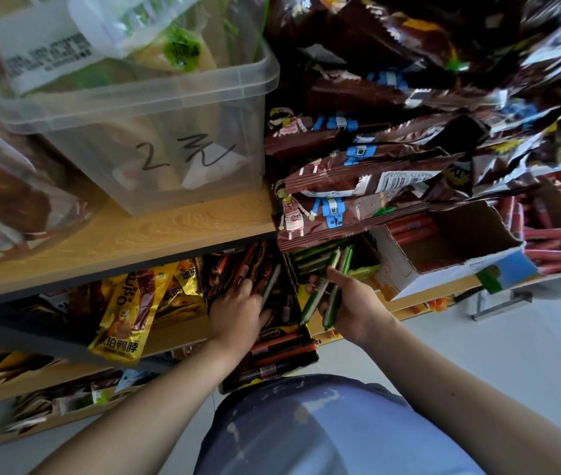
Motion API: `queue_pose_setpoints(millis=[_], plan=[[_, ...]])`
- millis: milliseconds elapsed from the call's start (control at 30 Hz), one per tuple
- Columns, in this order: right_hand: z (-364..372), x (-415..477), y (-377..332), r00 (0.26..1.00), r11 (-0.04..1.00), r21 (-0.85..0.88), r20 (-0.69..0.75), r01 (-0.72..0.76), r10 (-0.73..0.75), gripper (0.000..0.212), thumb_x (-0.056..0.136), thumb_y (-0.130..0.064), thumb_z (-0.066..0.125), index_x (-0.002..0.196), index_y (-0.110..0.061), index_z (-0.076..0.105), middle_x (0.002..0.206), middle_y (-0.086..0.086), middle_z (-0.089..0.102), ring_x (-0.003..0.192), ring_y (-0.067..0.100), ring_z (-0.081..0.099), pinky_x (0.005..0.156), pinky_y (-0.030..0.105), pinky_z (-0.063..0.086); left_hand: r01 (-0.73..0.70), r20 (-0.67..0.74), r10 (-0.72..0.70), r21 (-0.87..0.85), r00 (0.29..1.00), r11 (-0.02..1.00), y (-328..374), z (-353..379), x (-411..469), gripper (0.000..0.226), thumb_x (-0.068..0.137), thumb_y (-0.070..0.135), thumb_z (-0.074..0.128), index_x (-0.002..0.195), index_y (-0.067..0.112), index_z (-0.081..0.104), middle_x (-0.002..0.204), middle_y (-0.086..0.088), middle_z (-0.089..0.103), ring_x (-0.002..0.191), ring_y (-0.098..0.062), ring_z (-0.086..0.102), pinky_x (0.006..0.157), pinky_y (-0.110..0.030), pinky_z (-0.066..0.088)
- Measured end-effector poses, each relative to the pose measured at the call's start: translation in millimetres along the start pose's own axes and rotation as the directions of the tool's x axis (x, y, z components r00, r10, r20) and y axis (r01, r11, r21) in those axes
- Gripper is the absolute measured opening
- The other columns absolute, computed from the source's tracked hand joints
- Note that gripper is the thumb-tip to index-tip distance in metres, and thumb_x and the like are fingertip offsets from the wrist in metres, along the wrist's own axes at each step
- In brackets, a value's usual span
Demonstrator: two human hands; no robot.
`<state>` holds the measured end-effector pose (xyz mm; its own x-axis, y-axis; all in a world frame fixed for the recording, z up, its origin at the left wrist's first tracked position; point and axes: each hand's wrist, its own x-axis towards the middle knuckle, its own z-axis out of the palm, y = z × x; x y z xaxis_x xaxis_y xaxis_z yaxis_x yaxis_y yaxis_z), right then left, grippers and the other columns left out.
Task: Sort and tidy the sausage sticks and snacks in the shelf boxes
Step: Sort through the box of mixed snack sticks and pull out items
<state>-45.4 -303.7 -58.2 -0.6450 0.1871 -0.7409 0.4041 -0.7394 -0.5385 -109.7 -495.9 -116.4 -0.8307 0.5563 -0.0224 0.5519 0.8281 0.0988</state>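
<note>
My right hand [351,303] grips a bundle of green sausage sticks [320,299] in front of a box of more green sticks [323,257] on the lower shelf. My left hand [238,310] reaches into a dark box [272,358] of orange and dark sausage sticks, its fingers touching a pale stick [271,282] there. Brown snack bags [358,186] with cartoon figures hang over the green box from the shelf above.
A clear plastic bin [156,108] marked with handwriting stands on the wooden shelf [118,241]. Yellow snack packs [128,317] lie left of the dark box. An open white carton [450,248] and red sausages [553,241] are to the right. Grey floor lies below.
</note>
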Motion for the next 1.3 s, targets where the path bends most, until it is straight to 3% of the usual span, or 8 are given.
queue_pose_setpoints(millis=[367,533,700,800,1000,1100,1233,1300], plan=[[-3.5,6.2,4.2,1.000,1.000,0.001,-0.004,-0.002,0.002,0.030,0.104,-0.022,0.050,0.128,-0.004,0.054,0.094,0.011,0.069,0.076,0.021,0.069,0.057,0.028,0.050,0.046,0.181,-0.071,0.137,0.981,0.989,8.2,-5.9,8.9,0.036,0.095,0.048,0.053,0.107,0.018,0.070,0.140,-0.003,0.047,0.127,-0.028,0.045,0.103,-0.042,0.035],[-4.5,9.3,1.2,1.000,1.000,0.016,-0.003,0.014,-0.014,0.028,0.104,-0.021,0.049,0.125,-0.004,0.057,0.091,0.011,0.069,0.079,0.023,0.068,0.070,0.032,0.047,0.229,0.159,-0.202,-0.181,0.966,0.956,5.8,-9.9,12.8,0.028,0.087,0.042,0.067,0.086,0.014,0.066,0.101,0.004,0.055,0.075,-0.015,0.054,0.053,-0.026,0.034],[-6.2,15.1,-5.4,1.000,0.996,0.085,-0.012,0.020,-0.019,0.032,0.105,-0.023,0.047,0.126,-0.004,0.061,0.090,0.009,0.069,0.088,0.024,0.065,0.083,0.039,0.052,0.369,0.116,-0.379,-0.599,0.918,0.711,9.6,-33.2,13.5,0.018,0.090,0.035,0.064,0.082,0.020,0.057,0.061,0.006,0.056,0.042,-0.010,0.049,0.037,-0.022,0.030],[0.9,16.3,-4.1,1.000,0.993,0.117,0.002,-0.024,0.024,0.032,0.106,-0.025,0.045,0.124,-0.004,0.061,0.090,0.009,0.067,0.090,0.024,0.065,0.084,0.043,0.052,0.252,0.106,-0.262,-0.737,0.959,0.627,14.2,-47.1,16.1,0.016,0.094,0.030,0.061,0.082,0.020,0.060,0.055,0.005,0.053,0.037,-0.005,0.042,0.036,-0.019,0.027],[8.3,14.3,-1.4,0.998,0.979,0.202,0.052,-0.031,0.021,0.033,0.105,-0.019,0.048,0.130,0.002,0.054,0.124,0.025,0.065,0.111,0.036,0.066,0.087,0.046,0.055,0.157,0.182,-0.045,-0.667,0.982,0.729,42.8,-44.8,24.3,0.018,0.096,0.039,0.056,0.104,0.025,0.064,0.078,0.003,0.067,0.060,-0.016,0.065,0.052,-0.040,0.050],[3.0,12.4,-4.2,1.000,0.964,0.267,0.027,-0.019,0.012,0.029,0.102,-0.016,0.054,0.125,0.001,0.059,0.118,0.023,0.069,0.104,0.034,0.069,0.086,0.043,0.055,0.136,0.167,-0.031,-0.664,0.985,0.735,47.5,-41.7,33.6,0.032,0.094,0.042,0.060,0.119,0.023,0.065,0.090,0.004,0.070,0.066,-0.010,0.062,0.052,-0.023,0.043],[-4.6,11.8,-12.8,0.999,0.953,0.302,-0.048,0.008,0.007,0.023,0.099,-0.013,0.059,0.118,-0.001,0.065,0.099,0.017,0.075,0.087,0.029,0.073,0.074,0.039,0.055,0.117,0.195,0.034,-0.706,0.980,0.698,57.7,-43.3,52.8,0.044,0.091,0.038,0.067,0.130,0.017,0.062,0.123,0.000,0.067,0.109,-0.015,0.063,0.086,-0.023,0.048],[-4.2,13.6,-21.5,0.992,0.962,0.273,-0.124,0.021,0.014,0.019,0.097,-0.014,0.062,0.111,-0.002,0.068,0.098,0.016,0.075,0.085,0.028,0.073,0.071,0.038,0.056,0.184,0.248,-0.010,-0.693,0.969,0.697,62.1,-45.4,62.5,0.051,0.091,0.041,0.066,0.135,0.016,0.057,0.118,0.000,0.065,0.104,-0.014,0.060,0.079,-0.022,0.044]])
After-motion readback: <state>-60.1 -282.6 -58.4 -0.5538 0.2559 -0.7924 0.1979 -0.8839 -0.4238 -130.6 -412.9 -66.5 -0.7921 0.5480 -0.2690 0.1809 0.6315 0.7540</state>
